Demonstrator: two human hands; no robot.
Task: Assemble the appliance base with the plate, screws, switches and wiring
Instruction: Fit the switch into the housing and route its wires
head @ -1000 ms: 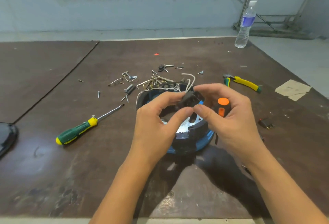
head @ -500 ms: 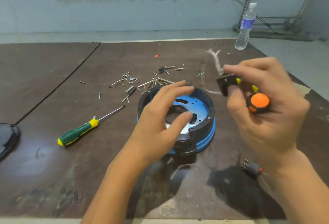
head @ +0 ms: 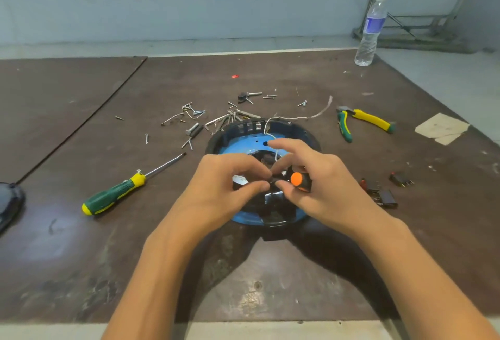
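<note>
- The left hand (head: pixel 224 186) is pinching a small black switch (head: pixel 274 179) between thumb and forefinger, over the near part of the appliance base (head: pixel 239 125).
- The right hand (head: pixel 322 185) is gripping the same switch from the right with its fingertips, and its curled fingers are also holding a stubby orange-capped screwdriver (head: pixel 297 179).
- The base is sitting mid-table, its blue plate (head: pixel 243 147) showing inside the black rim.
- A white wire (head: pixel 266 126) is running from between the hands over the far rim.
- Loose screws (head: pixel 194 116) are lying far-left of the base, a green-and-yellow screwdriver (head: pixel 116 193) left, pliers (head: pixel 364 120) far right, and spare switches (head: pixel 381 195) right.
</note>
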